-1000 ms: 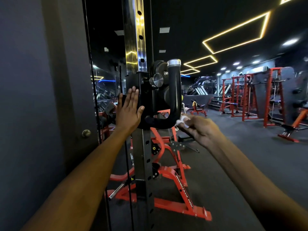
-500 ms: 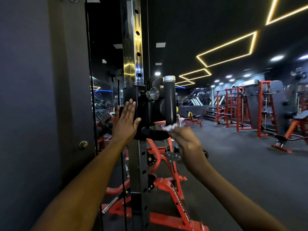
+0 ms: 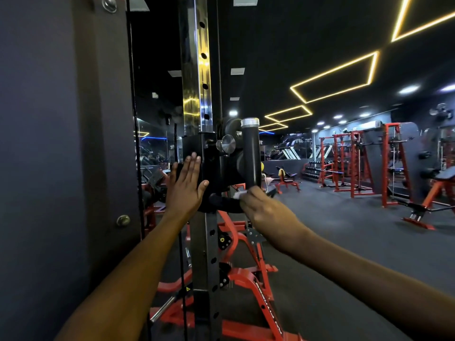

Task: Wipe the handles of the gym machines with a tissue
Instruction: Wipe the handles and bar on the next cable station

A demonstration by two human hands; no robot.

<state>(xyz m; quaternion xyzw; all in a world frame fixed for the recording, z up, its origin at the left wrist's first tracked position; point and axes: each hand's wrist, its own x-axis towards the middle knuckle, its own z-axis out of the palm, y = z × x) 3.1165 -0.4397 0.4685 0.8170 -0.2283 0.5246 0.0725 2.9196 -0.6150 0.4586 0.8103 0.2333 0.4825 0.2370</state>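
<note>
A black curved handle [image 3: 251, 153] with a silver cap sticks up from the sliding carriage [image 3: 211, 156] on a chrome upright post [image 3: 197, 70]. My right hand [image 3: 263, 210] grips a small white tissue [image 3: 240, 194] and holds it against the bend at the handle's bottom. My left hand [image 3: 186, 187] lies flat with straight fingers against the carriage's left side. The handle's lower curve is partly hidden behind my right hand.
A dark wall panel [image 3: 61, 143] stands close on the left. A red bench frame [image 3: 248, 279] sits behind and below the post. Red racks [image 3: 352, 163] and another bench [image 3: 433, 193] stand across the dark floor at the right.
My right hand has slid the tissue leftward along the handle's lower bend, toward the carriage. My left hand stays flat on the carriage. My view has tilted upward.
</note>
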